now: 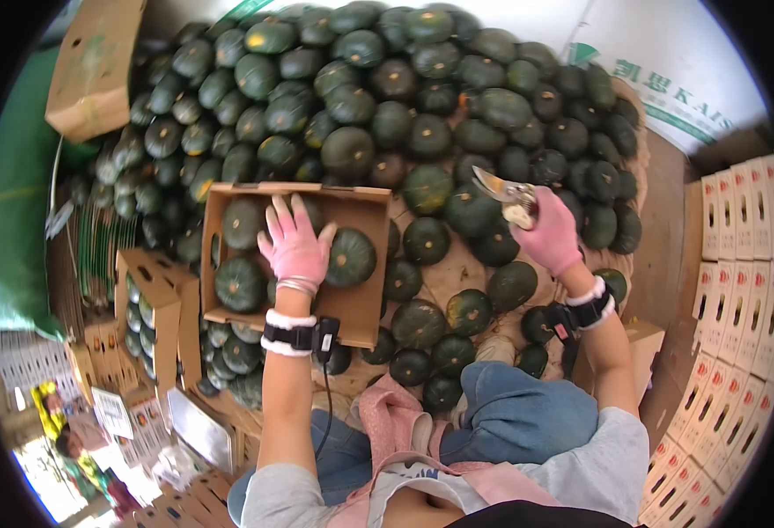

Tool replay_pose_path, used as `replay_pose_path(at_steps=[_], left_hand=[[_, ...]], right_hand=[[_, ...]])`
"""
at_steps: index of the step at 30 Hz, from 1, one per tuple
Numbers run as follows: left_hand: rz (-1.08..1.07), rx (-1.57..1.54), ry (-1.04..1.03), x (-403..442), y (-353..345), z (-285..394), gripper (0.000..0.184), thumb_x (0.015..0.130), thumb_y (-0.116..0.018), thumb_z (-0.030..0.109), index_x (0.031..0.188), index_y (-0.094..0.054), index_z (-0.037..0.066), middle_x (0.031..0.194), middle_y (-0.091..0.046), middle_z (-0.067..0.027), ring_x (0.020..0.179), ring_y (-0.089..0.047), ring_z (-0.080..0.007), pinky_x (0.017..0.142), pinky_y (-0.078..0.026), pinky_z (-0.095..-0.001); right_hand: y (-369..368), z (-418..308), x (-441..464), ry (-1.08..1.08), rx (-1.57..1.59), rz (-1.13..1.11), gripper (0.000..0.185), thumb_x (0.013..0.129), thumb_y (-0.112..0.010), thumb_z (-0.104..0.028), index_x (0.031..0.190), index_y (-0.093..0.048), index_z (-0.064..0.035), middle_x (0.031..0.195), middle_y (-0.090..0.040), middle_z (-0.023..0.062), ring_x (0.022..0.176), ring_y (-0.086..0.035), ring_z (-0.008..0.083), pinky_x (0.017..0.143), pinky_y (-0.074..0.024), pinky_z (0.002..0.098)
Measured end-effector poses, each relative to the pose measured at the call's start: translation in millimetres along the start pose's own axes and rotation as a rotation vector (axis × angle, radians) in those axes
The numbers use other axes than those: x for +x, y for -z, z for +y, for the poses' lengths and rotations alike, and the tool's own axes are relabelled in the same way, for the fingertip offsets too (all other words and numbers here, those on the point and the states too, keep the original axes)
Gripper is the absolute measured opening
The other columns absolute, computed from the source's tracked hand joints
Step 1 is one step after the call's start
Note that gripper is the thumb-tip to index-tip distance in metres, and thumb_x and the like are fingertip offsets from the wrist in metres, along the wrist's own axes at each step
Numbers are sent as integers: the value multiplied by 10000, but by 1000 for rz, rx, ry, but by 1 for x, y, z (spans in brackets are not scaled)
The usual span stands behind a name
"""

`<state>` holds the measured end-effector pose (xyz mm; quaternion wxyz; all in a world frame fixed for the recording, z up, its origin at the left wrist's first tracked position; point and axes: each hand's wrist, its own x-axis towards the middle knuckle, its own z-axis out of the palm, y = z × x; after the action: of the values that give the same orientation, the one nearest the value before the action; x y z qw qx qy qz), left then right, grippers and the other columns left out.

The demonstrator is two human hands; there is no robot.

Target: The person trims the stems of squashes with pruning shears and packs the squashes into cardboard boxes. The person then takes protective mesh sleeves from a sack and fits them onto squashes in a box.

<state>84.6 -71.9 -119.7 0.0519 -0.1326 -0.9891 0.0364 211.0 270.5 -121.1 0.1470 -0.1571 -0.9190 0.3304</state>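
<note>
Plainly bare near-right corner of carton (pixel 357 319)

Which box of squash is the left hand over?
The open box nearer the picture's middle. The left hand is spread over it; the other box of squash, farther left, has no hand over it.

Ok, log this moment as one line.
left hand: spread over squashes in carton; right hand: gripping shears, right of carton; left palm contact: unclear; loose squashes: piled behind carton
</note>
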Motion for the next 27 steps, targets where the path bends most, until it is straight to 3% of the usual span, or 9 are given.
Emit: replay_pose_path(at_steps=[3,5,7,10,14,17,21,25,27], left_hand=[[-125,140,-79,-11,-8,5,697,916,-433,503,1414,-295,34,1515,-189,-185,1386,-190,-387,1017,-192,-677],[-106,77,-56,-19,11,22,697,919,-415,518,1412,-309,37,1504,-209,-203,1377,-199,-408,1020,-178,-679],[19,-69,-98,-31,26,37,705,919,-404,531,1414,-311,38,1492,-224,-225,1366,-211,-431,1024,-167,-676],[-22,-226,-60,-53,48,62,774,853,-483,590,1376,-370,32,1475,-236,-252,1357,-220,-446,1017,-180,-675],[-187,-385,-75,-88,66,82,751,788,-598,532,1346,-418,64,1458,-254,-248,1346,-229,-436,1045,-171,-624],[-284,-501,-147,-109,75,92,698,776,-626,485,1318,-451,83,1421,-301,-248,1325,-263,-436,1053,-193,-584],[-311,-649,-137,-128,69,102,631,780,-626,440,1290,-477,100,1417,-321,-231,1301,-301,-434,1049,-241,-558],[-264,-758,-191,-126,59,107,608,764,-639,379,1272,-480,85,1379,-373,-206,1250,-378,-407,1023,-306,-505],[-268,-807,-241,-117,61,106,600,755,-649,355,1262,-484,80,1354,-398,-196,1234,-398,-395,1012,-321,-498]], right_hand=[[-9,6,20,-118,69,37,315,664,-681,-198,876,-510,-39,767,-590,153,761,-590,360,661,-472,440],[-9,11,45,8,-156,99,319,664,-659,-194,908,-519,-43,821,-595,144,788,-578,347,692,-457,442],[-16,14,80,336,-369,271,314,673,-633,-177,939,-539,-38,862,-591,126,829,-573,317,741,-436,422],[-37,7,145,488,-638,120,354,662,-618,-156,983,-531,-37,951,-577,141,903,-550,289,809,-412,416],[-68,-17,219,303,-763,-164,238,685,-652,-135,910,-601,-81,887,-652,143,838,-646,300,693,-504,406],[-86,-2,255,207,-756,-141,311,681,-699,-167,956,-590,-70,913,-663,144,867,-653,319,764,-523,430],[-99,54,286,349,-806,-80,423,742,-614,-58,1148,-499,-81,989,-633,141,969,-596,326,828,-467,457],[-107,54,288,214,-857,-78,539,726,-601,4,1237,-449,-80,1103,-590,141,1049,-543,342,873,-435,460],[-99,45,282,211,-886,-62,539,733,-621,-82,1246,-455,-88,1097,-596,124,1051,-546,314,878,-430,448]])
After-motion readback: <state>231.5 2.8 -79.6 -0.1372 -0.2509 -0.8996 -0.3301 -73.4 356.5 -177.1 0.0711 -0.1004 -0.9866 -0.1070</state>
